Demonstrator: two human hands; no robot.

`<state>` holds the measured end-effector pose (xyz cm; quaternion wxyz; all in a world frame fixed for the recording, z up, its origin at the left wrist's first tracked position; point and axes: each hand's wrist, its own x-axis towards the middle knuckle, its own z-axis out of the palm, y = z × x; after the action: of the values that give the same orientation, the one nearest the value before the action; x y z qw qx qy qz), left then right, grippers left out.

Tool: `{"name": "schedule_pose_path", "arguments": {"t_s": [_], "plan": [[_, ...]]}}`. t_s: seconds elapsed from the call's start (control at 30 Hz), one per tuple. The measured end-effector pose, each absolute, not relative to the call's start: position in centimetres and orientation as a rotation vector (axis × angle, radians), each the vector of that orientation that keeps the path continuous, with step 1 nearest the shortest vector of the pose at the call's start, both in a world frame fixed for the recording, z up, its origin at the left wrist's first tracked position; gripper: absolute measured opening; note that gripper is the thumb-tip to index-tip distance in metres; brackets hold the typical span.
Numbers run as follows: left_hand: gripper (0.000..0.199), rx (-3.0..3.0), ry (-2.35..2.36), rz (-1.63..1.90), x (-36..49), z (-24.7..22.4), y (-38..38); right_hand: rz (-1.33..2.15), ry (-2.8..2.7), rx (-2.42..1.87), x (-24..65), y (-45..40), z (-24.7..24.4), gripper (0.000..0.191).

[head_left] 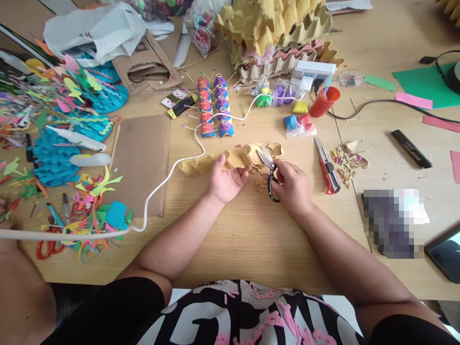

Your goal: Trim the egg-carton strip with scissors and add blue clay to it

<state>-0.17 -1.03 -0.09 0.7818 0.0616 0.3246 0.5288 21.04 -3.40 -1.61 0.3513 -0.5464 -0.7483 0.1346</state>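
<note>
My left hand point(227, 181) grips a strip of yellow egg carton point(235, 158), thumb on top and fingers beneath. The strip runs sideways across the table, its cups in a row. In my right hand point(293, 184) is a pair of scissors point(269, 165) with black handles, blades pointing up and left against a cup near the strip's right part. Small yellow carton scraps point(260, 186) lie on the table below the blades. Just beyond the strip stand two rows of painted cups, one red point(204, 105) and one purple point(222, 106), with pins stuck in them.
A red utility knife point(327, 167) and a scrap pile point(349, 160) lie to the right. Egg trays point(276, 28) are stacked at the back. A white cable point(172, 167) crosses the table. Cardboard point(142, 163) and coloured paper bits point(97, 211) lie left, near another person's arm point(21, 282).
</note>
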Motion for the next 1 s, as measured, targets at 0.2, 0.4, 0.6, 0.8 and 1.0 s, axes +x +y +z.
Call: {"name": "schedule_pose_path", "arguments": {"t_s": [0.2,0.4,0.6,0.8,1.0], "plan": [[0.041,0.167,0.685,1.149,-0.14,-0.14,-1.06,0.295,-1.956,-1.467,21.04,-3.43,-1.27,0.036],[0.039,0.179,0.678,1.172,-0.02,-0.14,-1.02,0.365,-1.938,-1.498,21.05,-3.40,-1.16,0.040],[0.041,0.133,0.732,1.173,0.09,0.33,-0.89,0.573,-1.778,-1.520,20.95,-3.28,-1.28,0.046],[0.040,0.102,0.757,1.183,0.12,0.32,-0.75,0.783,-1.661,-1.503,20.75,-3.05,-1.41,0.046],[0.049,0.104,0.730,1.170,-0.01,-0.09,-0.74,0.775,-1.725,-1.492,20.36,-3.58,-1.21,0.045]]}}
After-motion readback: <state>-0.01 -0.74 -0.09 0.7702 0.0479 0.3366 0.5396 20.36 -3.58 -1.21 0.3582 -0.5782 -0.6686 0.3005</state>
